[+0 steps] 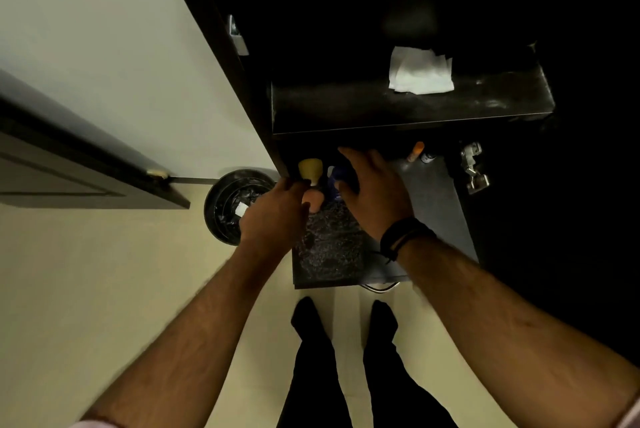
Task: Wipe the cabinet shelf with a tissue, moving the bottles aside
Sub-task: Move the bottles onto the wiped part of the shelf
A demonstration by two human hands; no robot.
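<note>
1. Tissue (419,71), white and crumpled, lies on the dark cabinet shelf (346,109), toward its right half and well above both hands.
2. At far left a dark door (86,157) stands ajar; right of it a round black bin (228,206) sits on the pale floor (104,289).
3. Left hand (273,216) is closed around a bottle with a yellow cap (310,169) at the lower shelf's front edge.
4. Right hand (375,190), fingers spread wide, reaches over a dark blue bottle (337,175); whether it touches is unclear.
5. Further right stands an orange-tipped bottle (415,150), then a metal hinge (474,168).
</note>
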